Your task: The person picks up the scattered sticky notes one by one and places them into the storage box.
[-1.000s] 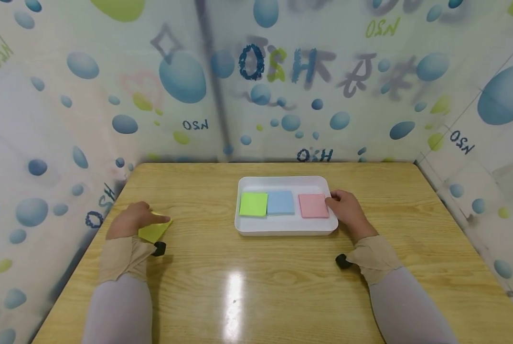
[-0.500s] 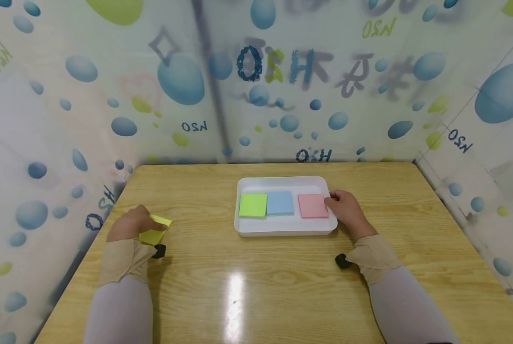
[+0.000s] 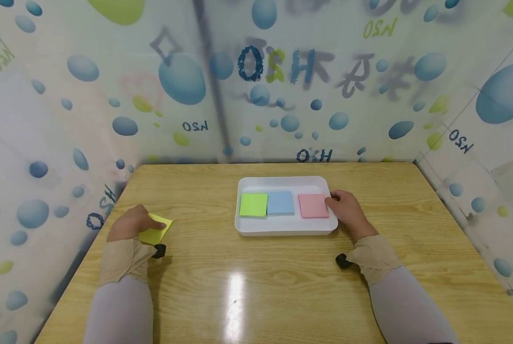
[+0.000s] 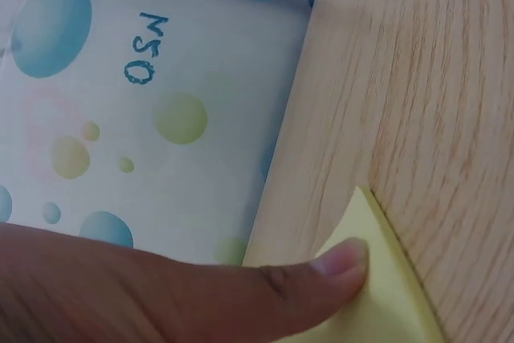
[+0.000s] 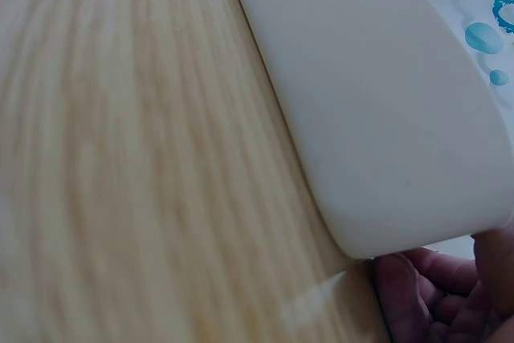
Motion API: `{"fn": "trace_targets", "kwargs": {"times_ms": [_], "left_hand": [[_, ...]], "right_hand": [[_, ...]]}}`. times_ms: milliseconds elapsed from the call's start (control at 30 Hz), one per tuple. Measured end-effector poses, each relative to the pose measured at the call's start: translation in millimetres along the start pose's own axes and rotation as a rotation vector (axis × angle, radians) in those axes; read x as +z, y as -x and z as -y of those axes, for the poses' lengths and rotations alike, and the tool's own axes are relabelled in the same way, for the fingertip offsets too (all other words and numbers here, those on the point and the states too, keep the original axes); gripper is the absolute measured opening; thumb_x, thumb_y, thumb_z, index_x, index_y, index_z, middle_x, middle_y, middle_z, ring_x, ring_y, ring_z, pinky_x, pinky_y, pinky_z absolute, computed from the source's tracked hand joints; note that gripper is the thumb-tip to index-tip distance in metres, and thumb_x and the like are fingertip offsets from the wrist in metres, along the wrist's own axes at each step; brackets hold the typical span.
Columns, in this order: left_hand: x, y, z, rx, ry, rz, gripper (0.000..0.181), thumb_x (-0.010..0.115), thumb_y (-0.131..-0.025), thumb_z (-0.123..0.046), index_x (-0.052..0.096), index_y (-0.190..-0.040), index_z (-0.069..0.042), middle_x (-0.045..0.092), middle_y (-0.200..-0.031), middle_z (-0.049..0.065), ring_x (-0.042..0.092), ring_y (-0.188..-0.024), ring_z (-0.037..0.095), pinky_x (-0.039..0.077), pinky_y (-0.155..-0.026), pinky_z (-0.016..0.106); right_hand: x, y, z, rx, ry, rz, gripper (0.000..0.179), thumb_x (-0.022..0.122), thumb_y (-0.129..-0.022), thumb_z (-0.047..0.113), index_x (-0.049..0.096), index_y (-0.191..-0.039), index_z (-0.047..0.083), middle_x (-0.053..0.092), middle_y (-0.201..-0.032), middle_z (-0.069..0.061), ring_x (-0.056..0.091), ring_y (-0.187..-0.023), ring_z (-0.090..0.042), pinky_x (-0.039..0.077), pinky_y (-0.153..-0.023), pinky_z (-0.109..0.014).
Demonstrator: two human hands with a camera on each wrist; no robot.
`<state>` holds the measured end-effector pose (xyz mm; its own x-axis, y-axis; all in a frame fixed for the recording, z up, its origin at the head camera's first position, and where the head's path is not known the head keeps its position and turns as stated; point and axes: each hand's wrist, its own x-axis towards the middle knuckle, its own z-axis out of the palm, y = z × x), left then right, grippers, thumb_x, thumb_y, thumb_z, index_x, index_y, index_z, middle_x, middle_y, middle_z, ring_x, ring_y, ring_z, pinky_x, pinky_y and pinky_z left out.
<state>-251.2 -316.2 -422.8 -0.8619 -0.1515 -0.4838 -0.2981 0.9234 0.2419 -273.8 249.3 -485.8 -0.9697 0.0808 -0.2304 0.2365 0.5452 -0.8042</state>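
At the left of the table, my left hand (image 3: 129, 222) holds a yellow sticky note pad (image 3: 153, 234). The thumb (image 4: 337, 267) lies flat across the pad's top face near one corner in the left wrist view; the other fingers are hidden. A white rectangular tray (image 3: 278, 229) stands toward the back of the table. My right hand (image 3: 347, 212) grips its right end, thumb over the rim and curled fingers (image 5: 397, 287) low against the outer wall. Inside the tray lie a green sticky note pad (image 3: 253, 205), a blue one (image 3: 281, 203) beside it, and a pink one (image 3: 313, 206) near my right thumb.
The wooden table (image 3: 282, 286) meets a patterned backdrop (image 3: 291, 110) at its back edge, with more of that sheet along both sides. A bright light reflection lies on the front middle of the tabletop. Dark camera mounts (image 3: 344, 261) sit at the wrists.
My left thumb has drawn back slightly from the yellow pad's far corner, and more of the pad shows. My right hand and the tray have stayed in place.
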Motion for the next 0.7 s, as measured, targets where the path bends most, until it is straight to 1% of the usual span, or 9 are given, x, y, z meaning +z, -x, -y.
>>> {"fn": "trace_targets", "kwargs": {"times_ms": [67,100,167,233,300,367,433,500,700], "left_hand": [[-0.3,0.9,-0.7,0.002,-0.001,-0.009,0.075,0.076,-0.091,-0.039,0.051,-0.124,0.023,0.060,-0.094,0.019,0.055,-0.085,0.029,0.048,-0.076,0.037],[-0.6,1.4,-1.2,0.004,-0.004,-0.014,0.074,0.075,-0.092,-0.037,0.051,-0.125,0.024,0.061,-0.096,0.020,0.055,-0.085,0.028,0.048,-0.075,0.036],[-1.8,2.8,-2.2,0.012,-0.011,-0.027,0.073,0.073,-0.093,-0.034,0.051,-0.129,0.025,0.064,-0.103,0.027,0.056,-0.087,0.030,0.048,-0.076,0.037],[-2.8,4.2,-2.8,0.026,-0.021,-0.038,0.070,0.071,-0.094,-0.030,0.050,-0.131,0.026,0.064,-0.116,0.035,0.058,-0.091,0.033,0.051,-0.081,0.040],[-3.7,5.4,-2.7,0.045,-0.025,-0.053,0.066,0.069,-0.095,-0.027,0.051,-0.132,0.026,0.061,-0.127,0.039,0.060,-0.096,0.036,0.053,-0.086,0.045],[-4.1,6.3,-2.2,0.072,-0.031,-0.076,0.064,0.067,-0.096,-0.025,0.051,-0.131,0.026,0.058,-0.131,0.041,0.061,-0.100,0.039,0.053,-0.090,0.050],[-3.9,6.5,-1.4,0.087,-0.030,-0.103,0.062,0.067,-0.096,-0.024,0.051,-0.132,0.025,0.058,-0.131,0.041,0.062,-0.102,0.041,0.053,-0.092,0.052],[-3.6,6.3,-0.8,0.099,-0.020,-0.131,0.061,0.066,-0.097,-0.023,0.051,-0.133,0.025,0.058,-0.129,0.040,0.062,-0.101,0.041,0.054,-0.089,0.052],[-4.0,7.3,-4.1,0.114,0.025,-0.198,0.052,0.061,-0.100,-0.021,0.053,-0.132,0.020,0.062,-0.121,0.036,0.062,-0.091,0.035,0.053,-0.075,0.042]], "right_hand": [[0.4,-0.6,-0.8,-0.007,0.003,-0.003,0.047,0.050,-0.104,0.028,0.058,-0.141,-0.001,0.060,-0.138,-0.023,0.054,-0.122,-0.035,0.047,-0.103,-0.045],[0.6,-0.8,-1.2,-0.011,0.005,-0.004,0.047,0.050,-0.104,0.028,0.059,-0.140,-0.001,0.060,-0.137,-0.023,0.054,-0.121,-0.035,0.047,-0.102,-0.044],[0.6,-0.9,-1.9,-0.018,0.007,-0.007,0.046,0.050,-0.105,0.028,0.059,-0.139,-0.001,0.061,-0.136,-0.023,0.055,-0.121,-0.035,0.047,-0.101,-0.044],[0.6,-1.0,-2.5,-0.021,0.008,-0.008,0.045,0.050,-0.105,0.028,0.060,-0.139,-0.001,0.061,-0.136,-0.022,0.055,-0.120,-0.035,0.047,-0.100,-0.043],[0.7,-1.0,-2.8,-0.020,0.009,-0.010,0.044,0.050,-0.105,0.028,0.060,-0.138,0.000,0.061,-0.136,-0.022,0.055,-0.120,-0.034,0.047,-0.100,-0.043],[0.6,-1.2,-3.0,-0.021,0.009,-0.013,0.044,0.050,-0.105,0.027,0.060,-0.138,0.000,0.061,-0.135,-0.022,0.055,-0.119,-0.034,0.047,-0.099,-0.043],[0.7,-1.2,-3.0,-0.022,0.010,-0.015,0.044,0.050,-0.105,0.027,0.061,-0.137,0.000,0.061,-0.135,-0.022,0.055,-0.119,-0.034,0.047,-0.099,-0.042],[0.9,-1.3,-3.1,-0.022,0.008,-0.015,0.044,0.050,-0.105,0.027,0.061,-0.137,0.000,0.061,-0.135,-0.022,0.055,-0.118,-0.034,0.047,-0.099,-0.042],[1.3,-1.8,-3.8,-0.018,0.005,-0.013,0.045,0.050,-0.105,0.028,0.059,-0.139,-0.001,0.060,-0.136,-0.023,0.055,-0.120,-0.034,0.047,-0.101,-0.044]]}}
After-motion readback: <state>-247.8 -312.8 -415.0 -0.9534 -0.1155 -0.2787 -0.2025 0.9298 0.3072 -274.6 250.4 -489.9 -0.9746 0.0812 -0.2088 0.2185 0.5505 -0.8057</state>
